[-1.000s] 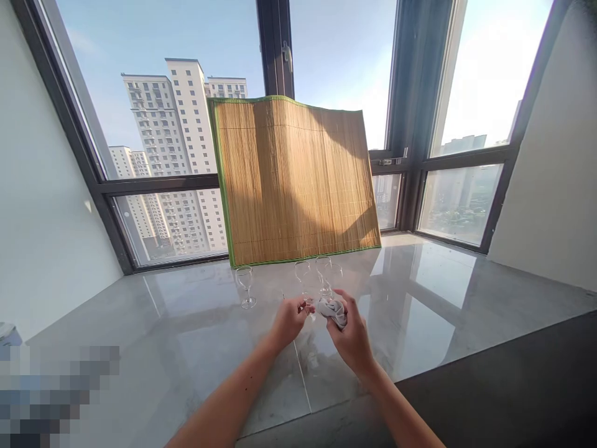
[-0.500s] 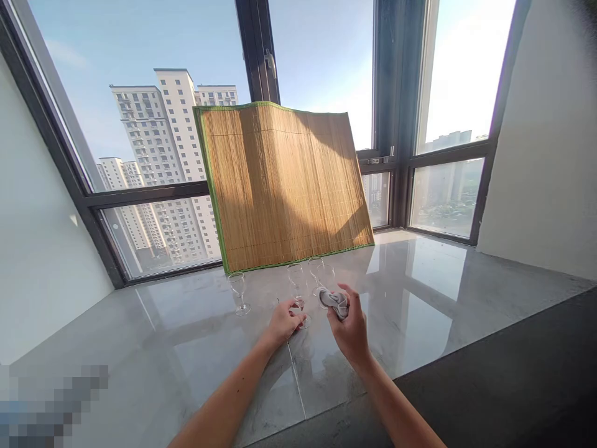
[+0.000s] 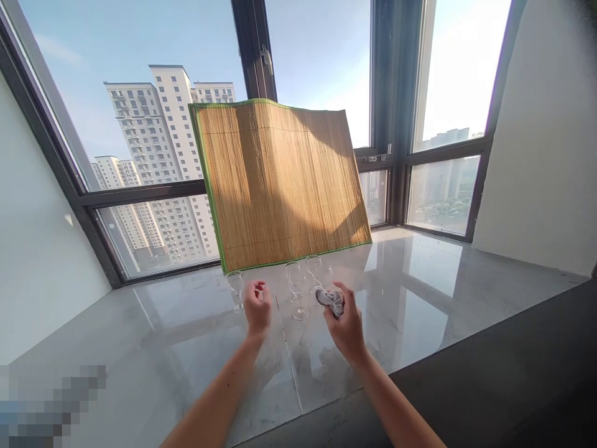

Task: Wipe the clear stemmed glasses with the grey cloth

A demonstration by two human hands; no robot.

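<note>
My left hand (image 3: 257, 306) is raised just right of a stemmed glass (image 3: 234, 284) on the left. Its fingers are loosely curled and apart, a little blurred, with nothing seen between them. A folded grey cloth (image 3: 329, 300) is gripped in my right hand (image 3: 347, 325), between thumb and fingers. Near the middle, another stemmed glass (image 3: 299, 311) stands upright, clear of both hands. More clear glasses (image 3: 313, 260) stand behind the cloth, overlapping each other and partly hidden by it.
A bamboo mat (image 3: 284, 186) with green edging leans on the window frame behind the glasses. The glossy grey marble-like ledge (image 3: 196, 367) ends at a dark front edge. White walls (image 3: 527, 155) flank the windows.
My left hand has let go of the middle glass and moved left to beside the left glass. My right hand keeps the cloth in nearly the same place.
</note>
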